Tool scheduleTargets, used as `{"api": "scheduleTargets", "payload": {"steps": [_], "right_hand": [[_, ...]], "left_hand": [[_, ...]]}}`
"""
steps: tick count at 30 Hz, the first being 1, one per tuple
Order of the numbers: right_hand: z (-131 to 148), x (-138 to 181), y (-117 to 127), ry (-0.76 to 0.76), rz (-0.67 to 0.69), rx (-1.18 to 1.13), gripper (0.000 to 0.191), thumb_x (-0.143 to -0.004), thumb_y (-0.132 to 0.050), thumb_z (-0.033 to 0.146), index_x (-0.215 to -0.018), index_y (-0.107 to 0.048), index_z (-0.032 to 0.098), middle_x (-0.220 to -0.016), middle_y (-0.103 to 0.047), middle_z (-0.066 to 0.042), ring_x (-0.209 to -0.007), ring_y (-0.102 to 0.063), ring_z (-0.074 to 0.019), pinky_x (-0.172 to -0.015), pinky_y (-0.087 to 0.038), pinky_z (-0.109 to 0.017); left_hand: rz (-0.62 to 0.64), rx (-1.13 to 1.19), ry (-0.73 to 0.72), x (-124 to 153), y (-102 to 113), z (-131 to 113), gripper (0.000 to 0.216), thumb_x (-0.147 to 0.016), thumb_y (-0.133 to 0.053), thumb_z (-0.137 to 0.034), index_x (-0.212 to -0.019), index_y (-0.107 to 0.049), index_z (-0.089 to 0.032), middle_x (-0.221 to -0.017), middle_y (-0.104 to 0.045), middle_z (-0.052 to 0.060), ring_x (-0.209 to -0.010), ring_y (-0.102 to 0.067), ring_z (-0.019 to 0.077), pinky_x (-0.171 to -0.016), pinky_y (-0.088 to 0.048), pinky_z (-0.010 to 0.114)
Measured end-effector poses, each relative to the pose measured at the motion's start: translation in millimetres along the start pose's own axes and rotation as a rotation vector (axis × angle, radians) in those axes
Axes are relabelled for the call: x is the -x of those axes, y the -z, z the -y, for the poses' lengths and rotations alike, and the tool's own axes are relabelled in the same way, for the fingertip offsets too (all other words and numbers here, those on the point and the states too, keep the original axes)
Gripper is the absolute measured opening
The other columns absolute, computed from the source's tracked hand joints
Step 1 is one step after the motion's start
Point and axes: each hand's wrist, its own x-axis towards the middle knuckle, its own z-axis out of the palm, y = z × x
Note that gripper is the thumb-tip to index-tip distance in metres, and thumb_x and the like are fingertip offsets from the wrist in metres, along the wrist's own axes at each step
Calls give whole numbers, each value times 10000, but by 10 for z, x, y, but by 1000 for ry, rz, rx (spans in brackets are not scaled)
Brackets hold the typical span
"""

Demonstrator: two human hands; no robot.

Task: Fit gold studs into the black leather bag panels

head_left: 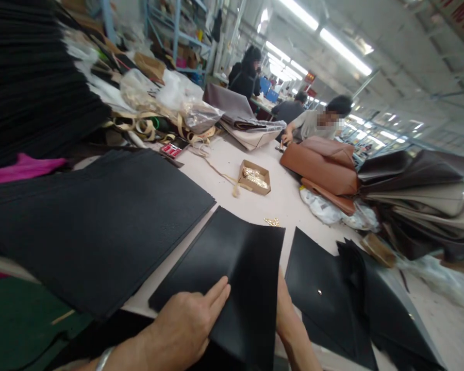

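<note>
A black leather panel (232, 268) lies on the pale worktable (263, 159), bent up along its right side. My left hand (189, 322) rests flat on the panel's near left part, fingers stretched out. My right hand (284, 314) reaches under the panel's right edge; only the wrist and the side of the hand show, and the fingers are hidden. To the right lies another black leather piece (325, 288) with a small metal stud (319, 292). A broad stack of black sheets (96, 226) lies to the left.
A small cardboard box of gold fittings (254, 178) sits mid-table, with loose gold pieces (272, 221) near it. Brown leather bags (325, 167) and dark folded hides (421, 196) are piled at right. People work at the far end (317, 123). Clutter and shelves stand at back left.
</note>
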Motion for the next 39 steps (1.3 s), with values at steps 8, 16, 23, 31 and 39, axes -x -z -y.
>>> {"api": "scheduleTargets", "payload": {"steps": [8,16,23,31,39], "right_hand": [[-646,-590,733,-212,-87,607,342,-888,-474,222,-1132,-705,156,-1046,-755,-107,-962,-707,-247,-886,-516,-356],[-636,-1433,482,-50,5,713,346,-908,-492,248,-1190,-688,202,-1037,-755,-72,-934,-692,-204,-888,-502,-318],[-596,-1608,345,-2,97,927,358,-940,-465,198,-1245,-652,185,-967,-752,-101,-943,-685,-222,-854,-486,-299],[-478,-1687,284,18,202,1086,349,-951,-447,177,-1233,-653,180,-925,-748,-132,-922,-691,-249,-810,-482,-315],[-478,-1799,247,-32,176,1078,332,-911,-451,165,-1129,-700,152,-959,-753,-168,-911,-710,-282,-814,-490,-354]], "left_hand": [[77,-20,17,-30,4,-22,888,-656,-655,-86,-1501,-390,-151,-1566,-293,175,-910,-707,282,-791,-603,421],[65,22,25,-36,-55,7,816,-717,-670,-110,-1489,-412,-160,-1540,-344,181,-891,-705,285,-756,-601,419],[-41,60,-31,13,-139,77,706,-786,-525,-77,-1480,-429,-169,-1518,-399,163,-822,-709,253,-676,-586,376],[-43,34,-59,-3,-103,63,679,-782,-523,-91,-1456,-462,-150,-1510,-400,152,-796,-709,249,-629,-569,362],[-9,-43,-87,-9,-102,48,785,-738,-727,-287,-1447,-456,-89,-1518,-389,195,-773,-697,259,-588,-549,375]]}}
